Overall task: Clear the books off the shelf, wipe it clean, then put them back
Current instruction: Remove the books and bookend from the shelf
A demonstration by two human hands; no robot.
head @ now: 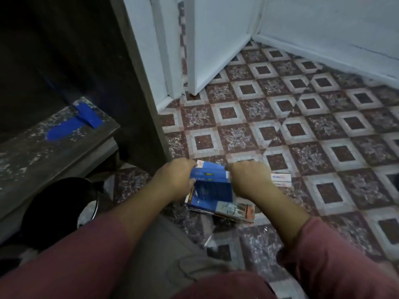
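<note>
Pink sleeves nearest the camera, then both forearms reaching down; left hand and right hand each wrap one side of a bundle of blue books, fingers curled over the far edge, so both are clamped on it and it sits right between them; under it a few more thin books lie flat on the tiled floor, and one more book pokes out just past the right hand; they look like slim glossy paperbacks, so I'd guess light but floppy and slidey against each other; squeezing the whole bundle from both sides seems the safest hold; the speckled shelf is up and off to the left of the left hand, a white door further beyond both.
</note>
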